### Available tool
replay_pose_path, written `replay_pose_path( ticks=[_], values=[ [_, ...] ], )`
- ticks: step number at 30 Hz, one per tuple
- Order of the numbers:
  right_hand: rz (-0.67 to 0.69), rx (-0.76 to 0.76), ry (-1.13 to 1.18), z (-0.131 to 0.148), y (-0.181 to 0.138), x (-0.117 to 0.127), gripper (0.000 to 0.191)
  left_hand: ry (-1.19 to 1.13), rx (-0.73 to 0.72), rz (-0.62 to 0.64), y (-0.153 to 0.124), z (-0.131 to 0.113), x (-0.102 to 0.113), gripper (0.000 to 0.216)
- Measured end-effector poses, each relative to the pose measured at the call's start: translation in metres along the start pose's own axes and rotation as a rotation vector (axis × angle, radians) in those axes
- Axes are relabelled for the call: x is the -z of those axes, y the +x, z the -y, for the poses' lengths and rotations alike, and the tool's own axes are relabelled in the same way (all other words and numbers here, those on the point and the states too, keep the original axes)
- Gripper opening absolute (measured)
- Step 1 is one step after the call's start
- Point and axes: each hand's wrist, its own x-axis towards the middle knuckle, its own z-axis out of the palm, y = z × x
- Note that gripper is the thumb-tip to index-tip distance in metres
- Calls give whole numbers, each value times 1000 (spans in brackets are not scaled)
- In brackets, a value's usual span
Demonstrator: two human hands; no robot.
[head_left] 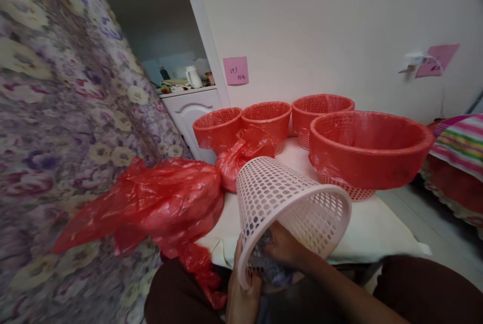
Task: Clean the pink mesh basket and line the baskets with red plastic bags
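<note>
Taking the pale mesh basket (290, 208) as the landmark, which lies tipped on its side over the person's lap at the near edge of the white table (377, 233): well to its left hangs a flowered curtain (56, 112), and just beside its left flank lies a heap of red plastic bags (162, 203), loose and crumpled. At the basket's lower rim the left hand (241, 299) is clamped on the edge, thumb over the lip, steadying it. Inside the mouth the right hand (283, 248) is closed on a dark crumpled bag (264, 263), pressing it toward the bottom. To do this well, I judge the left hand should keep the rim from rolling while the right spreads the liner flat against the base before working outward. Behind the basket stand three red-lined baskets (266, 120) in a row; to its right, a larger red-lined basket (370, 148).
</note>
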Motion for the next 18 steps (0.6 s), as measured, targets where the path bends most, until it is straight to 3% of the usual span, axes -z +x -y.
replay_pose_path(
  ticks=[5,9,14,18],
  values=[
    [92,61,190,23,-9,-14,58,20,-44,-114,3,-21,23,57],
    [149,6,11,8,-12,-12,64,116,13,-95,3,-15,42,36],
    [27,-198,-395,-19,-3,36,57,187,-4,-81,9,-5,48,38],
    [-38,-284,-549,-23,4,66,62,134,-52,-79,10,6,30,53]
  ],
)
